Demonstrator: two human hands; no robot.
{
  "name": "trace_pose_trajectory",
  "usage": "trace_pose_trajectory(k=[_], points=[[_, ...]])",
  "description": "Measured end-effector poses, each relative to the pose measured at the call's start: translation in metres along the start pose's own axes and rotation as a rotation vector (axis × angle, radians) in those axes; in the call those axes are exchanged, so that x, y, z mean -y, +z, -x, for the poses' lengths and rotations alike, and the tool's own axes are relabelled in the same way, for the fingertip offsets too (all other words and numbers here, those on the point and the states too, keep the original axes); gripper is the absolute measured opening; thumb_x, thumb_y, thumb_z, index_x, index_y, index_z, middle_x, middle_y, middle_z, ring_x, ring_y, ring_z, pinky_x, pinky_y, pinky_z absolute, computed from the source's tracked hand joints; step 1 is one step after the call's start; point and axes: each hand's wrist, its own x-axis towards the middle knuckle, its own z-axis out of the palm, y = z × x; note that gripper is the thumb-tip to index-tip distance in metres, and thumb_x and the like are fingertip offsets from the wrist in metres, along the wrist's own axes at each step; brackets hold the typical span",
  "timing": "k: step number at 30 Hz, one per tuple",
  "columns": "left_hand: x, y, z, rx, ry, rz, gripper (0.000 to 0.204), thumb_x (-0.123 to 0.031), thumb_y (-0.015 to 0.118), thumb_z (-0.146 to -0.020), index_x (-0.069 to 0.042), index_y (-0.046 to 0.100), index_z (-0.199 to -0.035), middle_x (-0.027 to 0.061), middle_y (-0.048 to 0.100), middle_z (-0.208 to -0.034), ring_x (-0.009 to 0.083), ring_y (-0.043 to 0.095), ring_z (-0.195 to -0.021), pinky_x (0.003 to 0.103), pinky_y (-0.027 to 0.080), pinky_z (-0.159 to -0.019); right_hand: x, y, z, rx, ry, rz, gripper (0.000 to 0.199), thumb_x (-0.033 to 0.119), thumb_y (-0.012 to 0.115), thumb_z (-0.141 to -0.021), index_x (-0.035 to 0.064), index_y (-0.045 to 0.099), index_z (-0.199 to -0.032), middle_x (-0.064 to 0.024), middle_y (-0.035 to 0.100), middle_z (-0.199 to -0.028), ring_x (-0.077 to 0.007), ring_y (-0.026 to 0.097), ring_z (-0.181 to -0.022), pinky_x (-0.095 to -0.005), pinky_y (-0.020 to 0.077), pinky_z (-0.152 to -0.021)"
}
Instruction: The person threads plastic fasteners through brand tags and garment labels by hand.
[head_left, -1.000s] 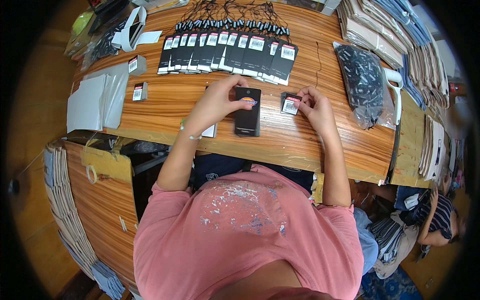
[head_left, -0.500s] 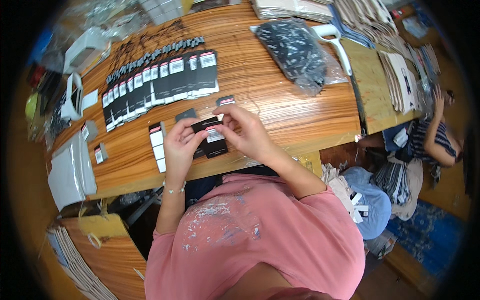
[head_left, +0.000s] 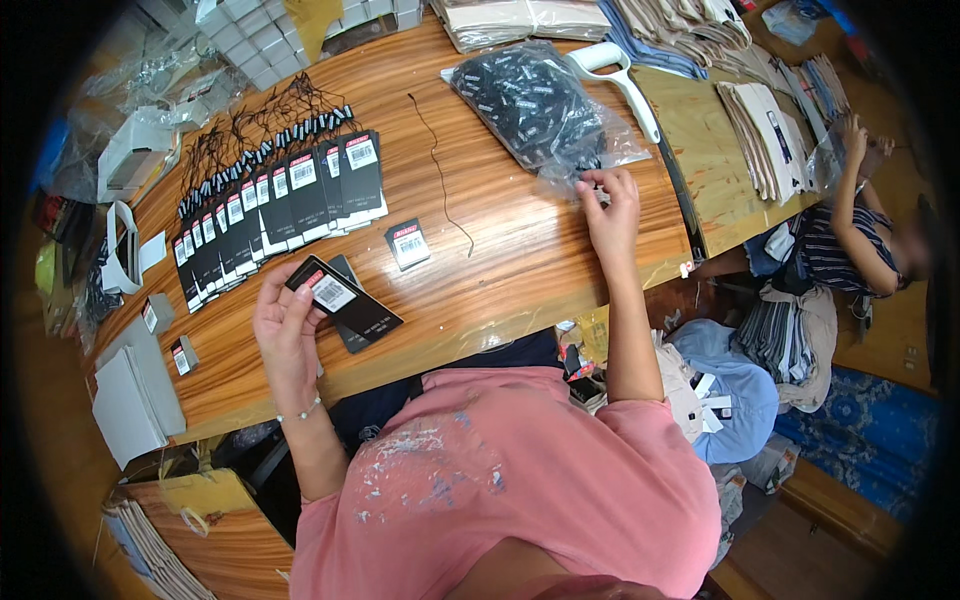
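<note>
My left hand (head_left: 287, 320) pinches a black hang tag (head_left: 345, 297) with a white barcode sticker, held above the table's near edge. Partly behind it is a dark grey tag (head_left: 354, 340); whether my fingers grip that one too is unclear. My right hand (head_left: 612, 205) is at the lower end of a clear plastic bag (head_left: 535, 105) full of black cords with small pale pieces. Its thumb and index finger come together there, and what lies between them cannot be made out. A stack of barcode stickers (head_left: 407, 246) lies between the hands. Beyond it runs a loose black cord (head_left: 436, 160).
Overlapping black tags with cords (head_left: 280, 195) fan across the left of the table (head_left: 500, 290). A white-handled lint roller (head_left: 640, 100) lies beside the bag. Folded garments (head_left: 770, 140) are stacked at the right, near another person (head_left: 850, 240). White sheets (head_left: 130, 405) sit at the left edge.
My right hand has let go of the tag and moved right to the plastic bag. My left hand keeps the tag, now farther left and tilted. The whole view has shifted slightly.
</note>
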Motion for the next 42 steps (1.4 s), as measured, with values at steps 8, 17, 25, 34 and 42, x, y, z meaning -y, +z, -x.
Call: trace_pose_trajectory(k=[8, 17, 25, 34, 42], points=[[-0.004, -0.007, 0.003, 0.024, -0.017, -0.026, 0.026, -0.002, 0.052, -0.081, 0.001, 0.046, -0.106, 0.0077, 0.060, -0.086, 0.0066, 0.056, -0.070, 0.016, 0.046, -0.059, 0.008, -0.049, -0.036, 0.058, 0.461, -0.768, 0.011, 0.012, 0.048, -0.085, 0.0033, 0.052, -0.079, -0.0033, 0.058, -0.079, -0.0093, 0.049, -0.071, -0.0216, 0.0373, -0.069], [-0.007, -0.011, 0.008, 0.051, -0.023, -0.041, 0.026, -0.004, 0.051, -0.082, 0.000, 0.044, -0.107, 0.0061, 0.059, -0.085, 0.0048, 0.053, -0.066, 0.015, 0.044, -0.057, 0.053, -0.082, -0.048, 0.222, 0.415, -1.040, 0.009, 0.012, 0.043, -0.088, 0.0036, 0.046, -0.087, -0.0126, 0.059, -0.081, -0.0162, 0.056, -0.072, -0.0264, 0.0449, -0.069], [-0.006, -0.019, 0.011, 0.063, -0.014, -0.026, 0.025, -0.003, 0.050, -0.082, 0.000, 0.045, -0.106, 0.0077, 0.059, -0.087, 0.0081, 0.056, -0.073, 0.019, 0.047, -0.063, 0.038, -0.029, -0.017, 0.424, 0.606, -1.410, 0.009, 0.015, 0.042, -0.089, 0.0064, 0.045, -0.089, -0.0100, 0.056, -0.079, -0.0175, 0.056, -0.074, -0.0281, 0.0464, -0.070], [0.000, -0.023, 0.011, 0.103, -0.025, -0.055, 0.024, -0.001, 0.050, -0.082, 0.000, 0.046, -0.105, 0.0092, 0.060, -0.089, 0.0088, 0.057, -0.074, 0.020, 0.047, -0.063, -0.009, -0.032, 0.022, 0.361, 0.770, -0.964, 0.013, 0.017, 0.041, -0.089, 0.0055, 0.047, -0.085, -0.0085, 0.058, -0.081, -0.0152, 0.057, -0.076, -0.0260, 0.0455, -0.071], [0.006, 0.002, 0.010, 0.131, -0.054, -0.126, 0.024, -0.002, 0.052, -0.081, 0.000, 0.048, -0.104, 0.0064, 0.060, -0.085, 0.0059, 0.055, -0.070, 0.017, 0.043, -0.060, -0.036, -0.051, 0.023, 0.316, 0.490, -0.427, 0.009, 0.010, 0.052, -0.082, 0.0022, 0.054, -0.085, -0.0075, 0.058, -0.086, -0.0164, 0.056, -0.081, -0.0278, 0.0433, -0.071]])
